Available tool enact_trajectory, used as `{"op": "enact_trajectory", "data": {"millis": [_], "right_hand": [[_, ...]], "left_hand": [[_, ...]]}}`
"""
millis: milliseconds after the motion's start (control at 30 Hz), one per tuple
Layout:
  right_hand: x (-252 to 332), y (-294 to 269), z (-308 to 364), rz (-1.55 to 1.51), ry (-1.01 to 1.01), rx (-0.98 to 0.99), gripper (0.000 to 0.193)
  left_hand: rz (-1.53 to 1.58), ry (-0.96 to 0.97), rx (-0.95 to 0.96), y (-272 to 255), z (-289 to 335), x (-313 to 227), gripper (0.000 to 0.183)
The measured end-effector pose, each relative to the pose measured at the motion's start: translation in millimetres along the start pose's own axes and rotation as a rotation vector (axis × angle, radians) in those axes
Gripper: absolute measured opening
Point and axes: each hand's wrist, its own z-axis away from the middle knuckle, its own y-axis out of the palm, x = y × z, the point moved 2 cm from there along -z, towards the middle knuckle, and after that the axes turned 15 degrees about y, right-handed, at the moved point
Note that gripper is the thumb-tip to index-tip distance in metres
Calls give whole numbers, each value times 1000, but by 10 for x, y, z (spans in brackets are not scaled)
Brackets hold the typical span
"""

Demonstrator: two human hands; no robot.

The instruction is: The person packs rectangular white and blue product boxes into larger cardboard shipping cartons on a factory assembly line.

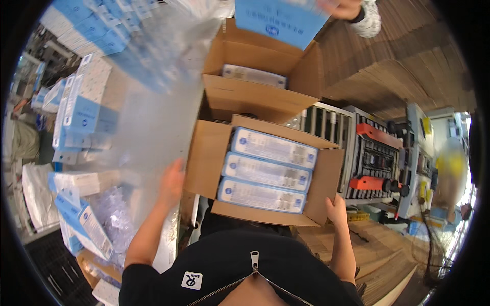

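Observation:
In front of me stands an open cardboard carton (270, 220) with three white-and-blue boxes (268, 171) lying in a row inside. My right hand (336, 209) grips the edge of its right flap (326, 178), thumb up. Left of the carton, my left hand (172, 179) is somewhat blurred, its fingers stretched out beside the left flap (208, 158). It seems to hold nothing. Beyond is a second open carton (260, 99) with a white box (254, 75) inside. Another person's hand (344, 7) is at a light-blue box (280, 20) above it.
A grey metal table (153, 117) runs along my left. Blue-and-white boxes (84, 102) stand on it, near crumpled clear plastic (118, 211). Stacked flat cardboard (388, 71) is at the far right. A roller conveyor (326, 122) and a rack with red-orange bars (375, 158) lie to the right.

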Motion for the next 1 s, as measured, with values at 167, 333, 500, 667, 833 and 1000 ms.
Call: {"op": "enact_trajectory", "data": {"millis": [167, 333, 500, 667, 833, 1000], "right_hand": [[-106, -262, -26, -23, -161, -42, 47], [208, 621, -51, 233, 24, 477, 89], [272, 275, 74, -339, 127, 1167, 105], [136, 11, -314, 384, -286, 55, 104], [-565, 889, -523, -453, 367, -88, 112], [-122, 791, -527, -615, 505, -195, 68]], "left_hand": [[21, 121, 259, 1560, -677, -468, 71], [81, -415, 57, 1209, -537, 412, 61], [171, 557, 360, 701, -1029, -1097, 48], [-242, 824, 914, 1804, -1688, -1356, 42], [-483, 752, 668, 1447, -2515, -1823, 44], [-298, 443, 572, 1785, -1264, -807, 55]]}}
